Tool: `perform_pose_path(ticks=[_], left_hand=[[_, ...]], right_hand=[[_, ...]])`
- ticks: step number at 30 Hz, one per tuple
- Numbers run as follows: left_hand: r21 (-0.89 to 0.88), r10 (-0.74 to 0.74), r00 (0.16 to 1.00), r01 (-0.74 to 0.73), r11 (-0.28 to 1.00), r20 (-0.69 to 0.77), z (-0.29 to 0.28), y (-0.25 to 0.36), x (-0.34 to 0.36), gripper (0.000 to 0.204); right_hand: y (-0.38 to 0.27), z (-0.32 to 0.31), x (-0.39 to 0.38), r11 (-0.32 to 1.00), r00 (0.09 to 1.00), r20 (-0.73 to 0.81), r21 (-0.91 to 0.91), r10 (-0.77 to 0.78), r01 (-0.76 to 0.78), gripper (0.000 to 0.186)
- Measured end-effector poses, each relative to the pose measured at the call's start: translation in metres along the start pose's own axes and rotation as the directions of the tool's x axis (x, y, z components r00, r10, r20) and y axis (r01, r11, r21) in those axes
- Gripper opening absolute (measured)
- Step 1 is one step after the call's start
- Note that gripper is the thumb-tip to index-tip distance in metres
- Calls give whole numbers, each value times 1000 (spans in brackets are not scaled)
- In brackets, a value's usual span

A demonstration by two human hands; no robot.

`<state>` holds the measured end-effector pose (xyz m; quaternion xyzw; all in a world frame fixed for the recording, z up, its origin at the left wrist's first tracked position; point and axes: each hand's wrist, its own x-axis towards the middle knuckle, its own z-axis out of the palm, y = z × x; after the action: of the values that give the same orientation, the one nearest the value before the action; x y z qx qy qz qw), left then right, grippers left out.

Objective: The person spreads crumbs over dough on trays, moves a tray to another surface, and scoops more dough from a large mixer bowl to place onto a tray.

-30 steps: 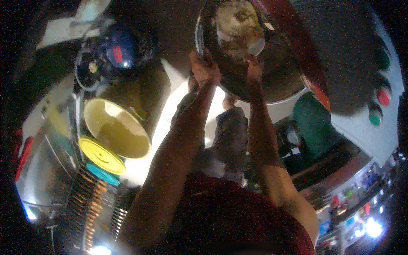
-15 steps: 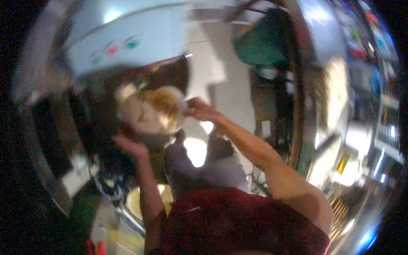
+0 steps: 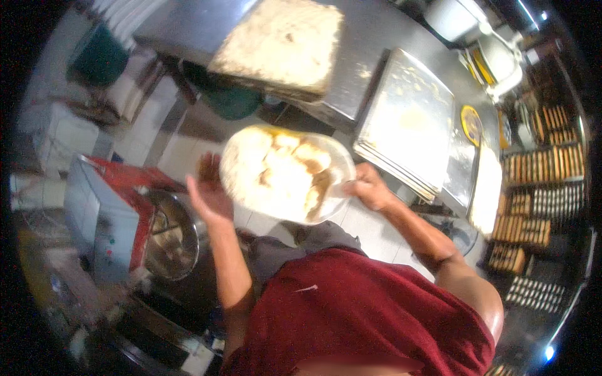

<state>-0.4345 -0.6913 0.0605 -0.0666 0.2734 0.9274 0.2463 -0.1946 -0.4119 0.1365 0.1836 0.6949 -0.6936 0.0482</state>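
Observation:
A pale, translucent bowl (image 3: 335, 172) hangs in front of my body, heaped with a cream-coloured, lumpy mass (image 3: 269, 169) and some brown patches at its right side. My right hand (image 3: 370, 188) is closed on the bowl's right rim. Beside the bowl's left edge, my left hand (image 3: 213, 194) has its thumb and fingers apart. Whether that palm touches the bowl is unclear, as the fingers run into shadow there.
Ahead stands a metal table (image 3: 357, 69) bearing a thick, pale slab (image 3: 282, 44) and stacked metal trays (image 3: 411, 119). To the left is a blue-and-red mixer (image 3: 103, 219) with a steel bowl (image 3: 175, 238). Loaded racks (image 3: 539, 166) line the right.
I have turned to the right: the mixer has shifted from ahead to my left, and the metal table now lies in front. My right hand still grips the bowl.

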Motion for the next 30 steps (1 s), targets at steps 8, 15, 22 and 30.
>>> perform_pose_path(ticks=[8,15,22,30], left_hand=[[278,-510,803,437,855,307,314,-311,69,64],[748,-535,626,-120,652,567,391,-558,174,64],[806,-569,574,-471,359,589,434,-625,189,70],[794,-543,584,-510,333,603,433,-685,181,67]], right_hand=[[-58,-285,-138,984,510,-859,112,28,135,27],[-117,-476,-81,543,537,-827,-531,-166,-650,52],[-130,-585,-44,369,680,-713,-687,-172,-626,60],[-129,-607,-62,175,701,-695,-718,-158,-673,47]])
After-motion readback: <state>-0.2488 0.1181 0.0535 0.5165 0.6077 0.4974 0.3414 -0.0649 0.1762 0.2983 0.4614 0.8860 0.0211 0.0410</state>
